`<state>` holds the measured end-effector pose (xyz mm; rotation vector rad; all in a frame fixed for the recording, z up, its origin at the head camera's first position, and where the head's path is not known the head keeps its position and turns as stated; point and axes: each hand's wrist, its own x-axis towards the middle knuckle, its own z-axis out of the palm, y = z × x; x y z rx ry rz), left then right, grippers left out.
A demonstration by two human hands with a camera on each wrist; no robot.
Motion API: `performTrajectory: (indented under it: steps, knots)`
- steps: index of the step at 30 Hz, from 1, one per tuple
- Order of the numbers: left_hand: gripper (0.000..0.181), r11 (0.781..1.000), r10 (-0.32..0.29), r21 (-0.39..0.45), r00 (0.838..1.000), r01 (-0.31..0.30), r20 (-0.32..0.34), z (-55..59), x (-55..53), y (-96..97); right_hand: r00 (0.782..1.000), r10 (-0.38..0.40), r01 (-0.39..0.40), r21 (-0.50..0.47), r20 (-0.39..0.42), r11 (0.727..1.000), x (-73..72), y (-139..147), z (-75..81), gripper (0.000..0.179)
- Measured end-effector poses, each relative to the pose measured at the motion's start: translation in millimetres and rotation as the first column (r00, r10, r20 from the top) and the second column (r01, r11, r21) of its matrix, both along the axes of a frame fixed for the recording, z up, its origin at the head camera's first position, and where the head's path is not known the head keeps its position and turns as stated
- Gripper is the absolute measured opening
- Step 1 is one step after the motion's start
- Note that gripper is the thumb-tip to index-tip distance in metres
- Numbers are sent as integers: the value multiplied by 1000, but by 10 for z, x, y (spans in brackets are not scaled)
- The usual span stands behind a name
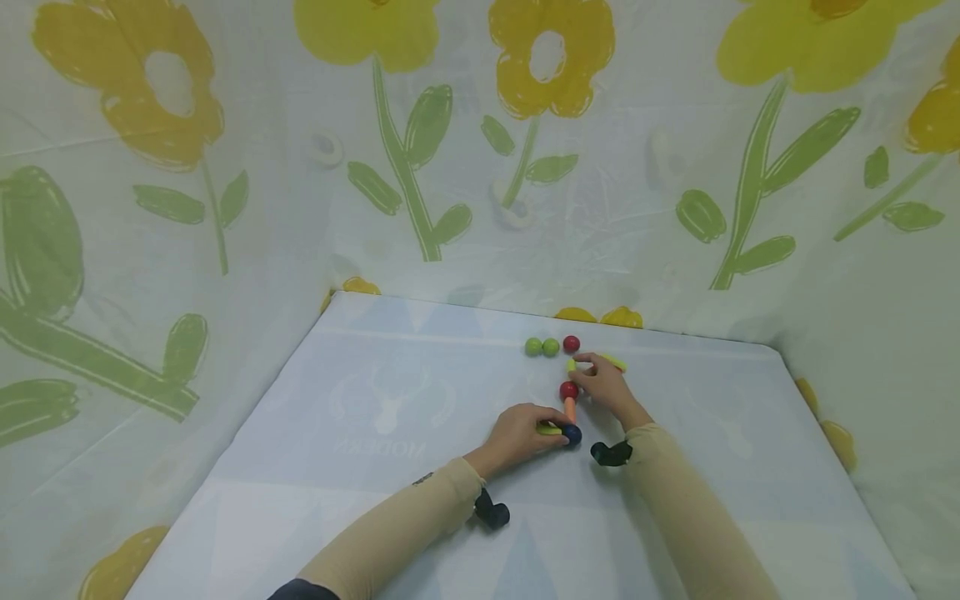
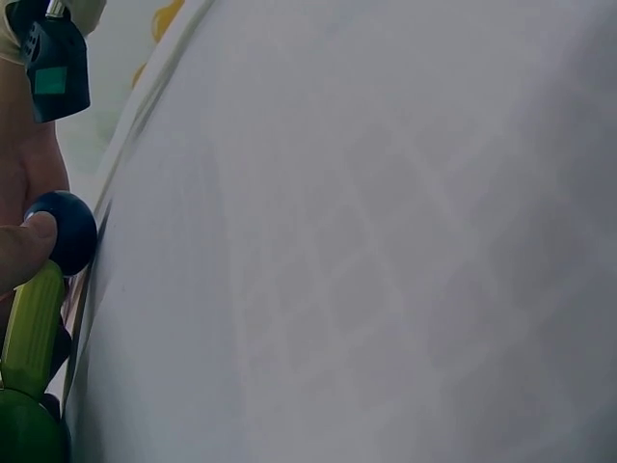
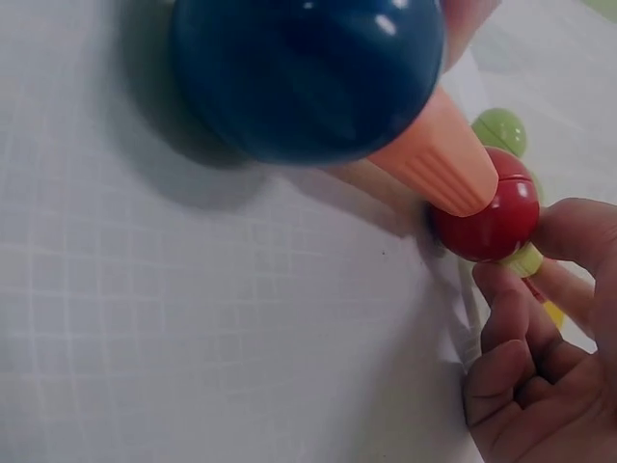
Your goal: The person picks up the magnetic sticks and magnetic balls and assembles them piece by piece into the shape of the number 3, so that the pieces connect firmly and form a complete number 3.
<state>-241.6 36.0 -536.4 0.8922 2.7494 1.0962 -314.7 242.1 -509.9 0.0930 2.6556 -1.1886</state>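
My left hand (image 1: 522,435) grips a dark blue ball (image 1: 572,435) from the left, its thumb on the ball in the left wrist view. A yellow-green rod (image 2: 31,333) runs from that ball to a green ball (image 2: 29,424), mostly hidden by the hand in the head view. An orange rod (image 3: 439,159) joins the blue ball to a red ball (image 3: 490,207). With thumb and fingers, my right hand (image 1: 602,385) pinches a short yellow-green rod (image 3: 523,260) at the red ball's far side. Whether this rod is seated in the ball, I cannot tell.
Beyond the right hand, two light green balls (image 1: 542,347) and another red ball (image 1: 572,343) lie in a row. A yellow rod (image 1: 615,362) lies behind the right hand. Floral sheets (image 1: 480,200) enclose the white table (image 1: 337,517).
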Motion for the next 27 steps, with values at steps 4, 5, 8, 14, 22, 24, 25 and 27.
performTrajectory:
  steps: [4,5,8,14,22,24,25,27]
  knots:
    - [28,1000,0,-5,1000,0,4,5,5,-1,1000,7,-7,-5,-1,1000,8,-5,-7,52]
    - [28,1000,0,-5,1000,0,5,5,6,-1,1000,7,-7,-6,-2,1000,9,-5,-7,52]
    - [28,1000,2,-9,1000,-2,4,8,7,2,1000,3,-3,-4,-6,1000,11,0,-6,52]
    - [29,1000,3,-12,1000,-3,6,12,6,4,1000,-3,3,-10,-13,1000,12,6,-11,50]
    - [28,1000,2,-14,1000,-2,-2,3,12,5,1000,3,-3,-11,-10,1000,16,-3,-11,50]
    - [28,1000,4,-14,1000,-4,1,7,15,4,1000,2,-2,-12,-8,1000,15,-4,-9,50]
    - [28,1000,3,-13,1000,-3,2,9,15,3,1000,3,-4,-10,-8,1000,15,-6,-8,50]
    - [28,1000,4,-11,1000,-4,2,9,14,4,1000,2,-2,-8,-8,1000,13,-9,-6,50]
